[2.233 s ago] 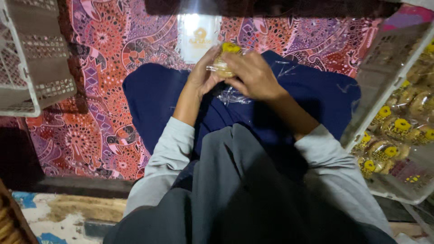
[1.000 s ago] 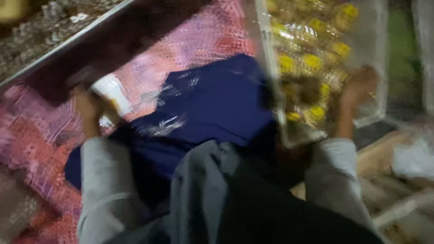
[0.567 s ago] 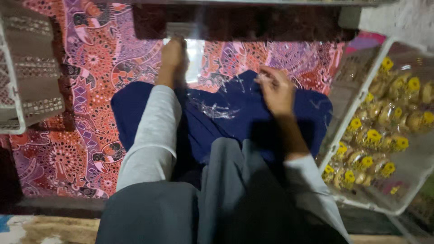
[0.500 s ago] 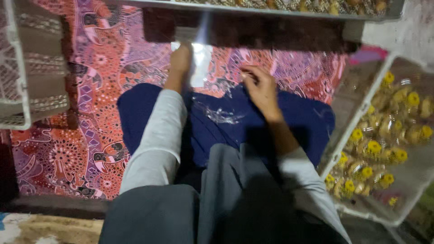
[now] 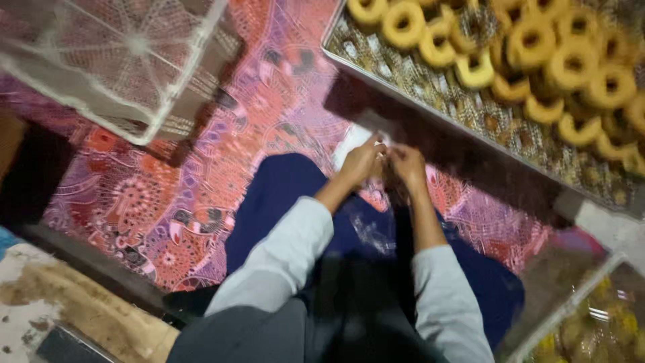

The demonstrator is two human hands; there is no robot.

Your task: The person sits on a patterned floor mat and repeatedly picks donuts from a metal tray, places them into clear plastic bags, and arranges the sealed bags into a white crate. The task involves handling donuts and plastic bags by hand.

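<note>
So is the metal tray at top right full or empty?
Full: the metal tray is crowded with golden ring-shaped pastries, piled and overlapping across what shows of it.

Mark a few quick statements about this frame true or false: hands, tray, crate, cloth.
1. Both hands meet in front of the person, left hand beside right hand. True.
2. The metal tray at upper right holds ring-shaped pastries. True.
3. The right hand rests inside the tray on the rings. False: it is below the tray's edge, close to the left hand, over the patterned cloth.
4. The white lattice crate sits at upper left. True.
5. The cloth under the hands is plain white. False: it is red and purple with a dense pattern.
6. The sleeves are black. False: the sleeves are light grey.
</note>
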